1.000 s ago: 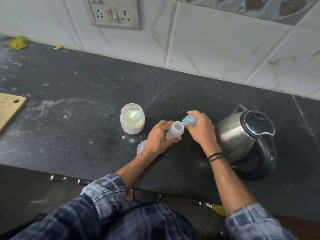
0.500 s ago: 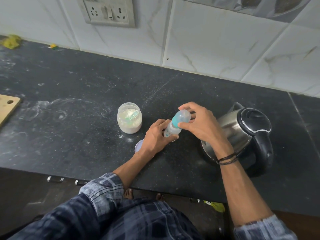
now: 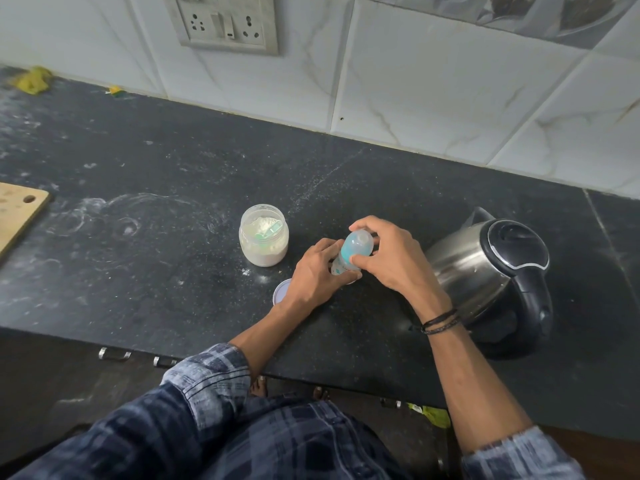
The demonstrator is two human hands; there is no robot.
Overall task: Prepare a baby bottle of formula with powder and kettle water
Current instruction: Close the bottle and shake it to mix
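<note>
Black stone counter (image 3: 166, 278) carries a steel kettle (image 3: 485, 268) at the right and an open powder jar (image 3: 264, 237) left of centre. Between them, the left hand (image 3: 315, 275) curls round the upright baby bottle (image 3: 341, 267). The right hand (image 3: 391, 258) pinches its cap (image 3: 357, 244) on top. A round lid (image 3: 281, 291) lies beside the left wrist.

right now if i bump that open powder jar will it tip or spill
Probably won't tip easily: the jar looks squat and wide-based. It stands open and seems quite full, so a hard shove could spill powder.
</note>
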